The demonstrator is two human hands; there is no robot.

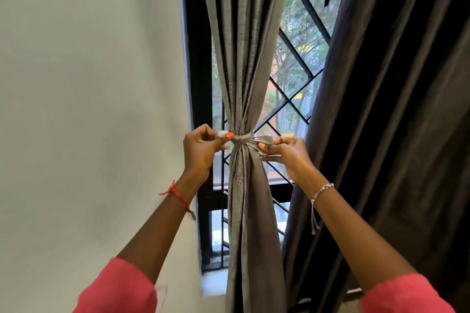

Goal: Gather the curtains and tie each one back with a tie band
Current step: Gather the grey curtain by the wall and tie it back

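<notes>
Fingers [223, 136] of both hands pinch the band [245, 140] ends at frame centre; uneven pulling could loosen the knot, freeing the curtain [248, 58].

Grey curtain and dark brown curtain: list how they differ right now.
Colour: the shiny light grey fabric curtain is pale; the dark brown fabric curtain is nearly black. State: a grey cloth tie band cinches the grey curtain; the brown one hangs loose. Handling: left hand and right hand pinch the band's ends at the grey curtain; neither holds the brown one. Both hang in folds at the barred window.
</notes>
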